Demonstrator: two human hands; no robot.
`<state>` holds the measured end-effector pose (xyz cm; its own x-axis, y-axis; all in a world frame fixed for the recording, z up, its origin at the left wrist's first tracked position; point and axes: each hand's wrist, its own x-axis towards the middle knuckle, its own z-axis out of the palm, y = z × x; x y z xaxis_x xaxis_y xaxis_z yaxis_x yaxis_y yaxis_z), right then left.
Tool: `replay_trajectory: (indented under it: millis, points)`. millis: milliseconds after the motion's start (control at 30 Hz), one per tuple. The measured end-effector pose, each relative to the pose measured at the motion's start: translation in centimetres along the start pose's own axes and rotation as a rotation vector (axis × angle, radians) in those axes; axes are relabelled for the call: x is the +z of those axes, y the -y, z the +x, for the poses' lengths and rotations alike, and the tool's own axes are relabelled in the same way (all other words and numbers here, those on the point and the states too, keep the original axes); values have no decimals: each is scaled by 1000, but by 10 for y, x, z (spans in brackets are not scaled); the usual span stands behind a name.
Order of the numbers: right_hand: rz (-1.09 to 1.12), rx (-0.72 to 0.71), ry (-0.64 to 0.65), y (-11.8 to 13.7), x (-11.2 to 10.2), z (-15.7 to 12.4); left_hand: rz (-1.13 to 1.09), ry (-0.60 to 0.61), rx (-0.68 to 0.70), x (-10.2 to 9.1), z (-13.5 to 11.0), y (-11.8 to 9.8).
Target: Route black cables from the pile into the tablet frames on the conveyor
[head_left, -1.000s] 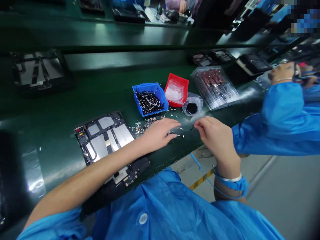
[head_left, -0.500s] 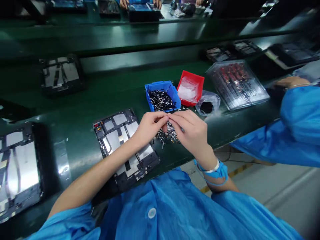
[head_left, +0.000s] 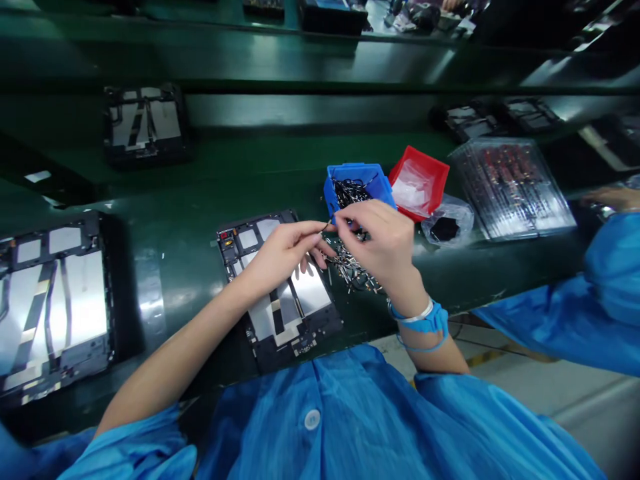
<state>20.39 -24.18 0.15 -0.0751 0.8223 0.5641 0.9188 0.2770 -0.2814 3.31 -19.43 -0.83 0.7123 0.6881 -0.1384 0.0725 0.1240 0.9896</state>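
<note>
My left hand is over the opened tablet, thumb and forefinger pinching a short thin black cable. At the cable's upper end, the fingertips of my right hand are closed on it. A blue wristband circles my right wrist. Just behind the right hand stands a blue bin of black cables, partly hidden by that hand. Below the fingers, a loose pile of small cables with metal ends lies on the green bench. The tablet shows silver plates and dark ribbon strips in a black frame.
A red bin with clear plastic bags stands right of the blue one, near a bag with a black piece. Further right are stacked clear trays and a co-worker's hand. More opened tablets lie leftward and behind.
My hands, pressed together before, have drawn slightly apart, and the thin cable now shows between them. The whole view has shifted, so the bench things appear further right.
</note>
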Motion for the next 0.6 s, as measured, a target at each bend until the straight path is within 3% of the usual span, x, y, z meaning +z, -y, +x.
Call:
replay_trajectory:
  millis: [100, 167, 300, 400, 600]
  points:
    - [-169, 225, -36, -22, 3, 2, -161, -61, -78, -7, 2, 2]
    - [-207, 276, -20, -27, 4, 0, -215, -79, -118, -10, 3, 3]
    - [46, 27, 8, -4, 9, -9, -274, -75, -145, -9, 3, 6]
    - [92, -103, 3, 19, 15, -15, -267, -60, -142, -5, 2, 9]
    - [65, -114, 35, 27, 20, -17, -219, -23, -141, 2, -3, 14]
